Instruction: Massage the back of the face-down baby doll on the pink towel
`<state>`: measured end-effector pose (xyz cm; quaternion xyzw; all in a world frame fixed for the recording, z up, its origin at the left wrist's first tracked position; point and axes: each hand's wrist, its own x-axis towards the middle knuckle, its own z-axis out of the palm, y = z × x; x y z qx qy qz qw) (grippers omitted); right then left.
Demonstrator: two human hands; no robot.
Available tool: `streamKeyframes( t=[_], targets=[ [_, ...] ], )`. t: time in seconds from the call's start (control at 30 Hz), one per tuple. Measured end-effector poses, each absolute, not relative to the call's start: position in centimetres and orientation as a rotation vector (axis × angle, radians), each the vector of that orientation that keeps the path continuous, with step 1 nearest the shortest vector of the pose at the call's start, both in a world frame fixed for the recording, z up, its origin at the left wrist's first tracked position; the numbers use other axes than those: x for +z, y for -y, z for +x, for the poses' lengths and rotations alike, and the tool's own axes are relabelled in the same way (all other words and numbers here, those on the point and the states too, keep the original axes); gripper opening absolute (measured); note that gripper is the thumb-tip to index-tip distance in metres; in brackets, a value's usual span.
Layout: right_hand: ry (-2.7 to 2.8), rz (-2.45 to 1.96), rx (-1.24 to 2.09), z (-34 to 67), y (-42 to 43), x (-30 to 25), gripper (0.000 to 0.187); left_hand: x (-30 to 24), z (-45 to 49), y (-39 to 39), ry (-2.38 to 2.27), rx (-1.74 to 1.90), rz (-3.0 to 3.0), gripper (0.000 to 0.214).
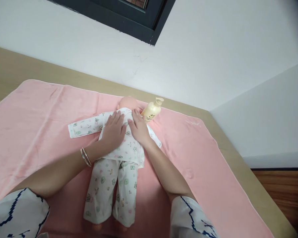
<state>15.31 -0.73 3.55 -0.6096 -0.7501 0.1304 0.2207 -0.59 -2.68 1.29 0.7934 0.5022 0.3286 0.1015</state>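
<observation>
A baby doll (127, 103) lies on a pink blanket, dressed in a white patterned top (129, 145) and matching trousers (103, 190). The back of its bare head seems to show, and its feet peek out of the trouser legs. Flat on the upper left of the top rests my left hand (113, 132), fingers stretched out. My right hand (139, 128) lies on the upper right of the top, its fingers also extended. One sleeve reaches out to the left; the other is partly hidden behind my right forearm. Just beyond my right fingers stands a cream pump bottle (152, 110), slightly tilted in view.
The pink blanket (193, 165) covers most of a light wooden surface (228, 155). Behind it rises a white wall (183, 59) with a dark window frame (139, 26). Brown wooden flooring (283, 191) shows at the lower right, past the surface's edge.
</observation>
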Motion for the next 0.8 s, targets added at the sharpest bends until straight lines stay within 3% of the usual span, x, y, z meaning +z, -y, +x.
streamKeyframes(
  t=[0.13,0.3,0.6,0.8],
  targets=[
    [2.015,-1.845,0.315,14.8,1.6,3.8,0.064,1.1,-0.9,2.3,-1.436,0.979,2.373,0.050],
    [2.275,-1.643,0.151,11.4,5.9,4.3,0.059,-0.3,-2.3,-1.2,-1.459,1.088,2.314,0.049],
    [2.055,-1.796,0.275,14.5,1.9,3.8,0.062,1.2,-0.7,3.0,-1.403,1.063,2.260,0.050],
    [2.273,-1.539,0.117,11.3,6.5,3.8,0.056,-0.2,-2.0,-1.1,-1.488,1.150,1.989,0.050]
  ],
)
